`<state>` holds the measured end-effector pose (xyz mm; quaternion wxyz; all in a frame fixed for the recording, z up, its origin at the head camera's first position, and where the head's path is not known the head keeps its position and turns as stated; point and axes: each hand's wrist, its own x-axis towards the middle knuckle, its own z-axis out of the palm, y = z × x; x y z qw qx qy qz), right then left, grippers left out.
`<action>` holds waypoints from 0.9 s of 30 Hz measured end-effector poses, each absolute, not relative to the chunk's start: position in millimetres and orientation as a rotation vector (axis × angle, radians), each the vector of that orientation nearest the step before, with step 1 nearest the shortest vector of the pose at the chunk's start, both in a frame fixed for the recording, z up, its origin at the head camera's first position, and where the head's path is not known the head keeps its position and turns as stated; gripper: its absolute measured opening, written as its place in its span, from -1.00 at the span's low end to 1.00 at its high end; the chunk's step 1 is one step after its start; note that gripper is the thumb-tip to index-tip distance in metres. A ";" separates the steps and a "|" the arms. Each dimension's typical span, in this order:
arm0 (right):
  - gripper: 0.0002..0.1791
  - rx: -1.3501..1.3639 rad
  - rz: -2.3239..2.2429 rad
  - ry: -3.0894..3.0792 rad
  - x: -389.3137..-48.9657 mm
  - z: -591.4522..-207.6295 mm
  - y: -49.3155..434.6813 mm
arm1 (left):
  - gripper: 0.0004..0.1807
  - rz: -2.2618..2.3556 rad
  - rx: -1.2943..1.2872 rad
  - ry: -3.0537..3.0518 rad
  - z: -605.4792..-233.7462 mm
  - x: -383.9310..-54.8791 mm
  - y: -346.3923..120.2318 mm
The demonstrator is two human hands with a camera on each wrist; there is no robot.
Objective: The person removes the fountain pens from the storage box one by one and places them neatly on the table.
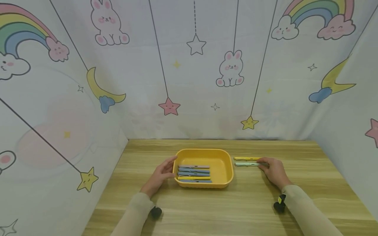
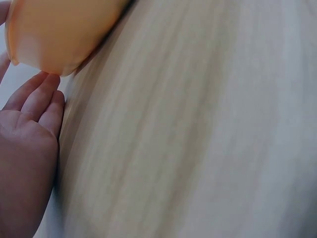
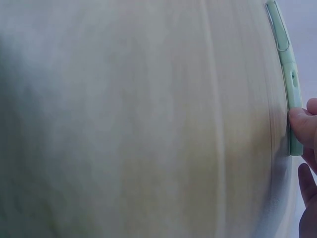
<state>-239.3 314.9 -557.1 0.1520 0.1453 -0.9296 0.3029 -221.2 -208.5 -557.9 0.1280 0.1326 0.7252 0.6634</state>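
A yellow rectangular tray (image 1: 203, 185) stands on the table, with several capped pens lying side by side in its left half: a pinkish one (image 1: 195, 167), a yellow one (image 1: 195, 178) and blue ones (image 1: 193, 174). My left hand (image 1: 160, 175) touches the tray's left side, its fingers nearly straight against the wall (image 2: 54, 34). To the right of the tray, my right hand (image 1: 274, 170) pinches the rear end of a light green pen (image 3: 292, 84) with thumb and fingers. Just behind that lies a yellow pen (image 1: 246, 158), its right end by my fingertips; contact there is unclear.
The wood-grain table (image 1: 218, 213) is bounded at the back and sides by a white cloth (image 1: 192, 124) printed with rabbits, stars and rainbows. Small black devices (image 1: 279, 205) sit at both wrists.
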 end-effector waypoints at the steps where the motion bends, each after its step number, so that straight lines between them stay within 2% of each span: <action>1: -0.79 0.417 0.870 -2.668 -239.1 -556.9 314.8 | -0.18 1.929 0.386 2.111 -557.6 -220.8 -208.4; 21: -0.72 0.423 0.859 -2.629 -237.8 -555.1 319.8 | -0.18 1.939 0.380 2.104 -556.3 -220.6 -207.4; 27: -0.65 0.330 0.982 -2.660 -234.2 -546.2 319.3 | -0.18 1.933 0.371 2.108 -556.8 -221.0 -207.6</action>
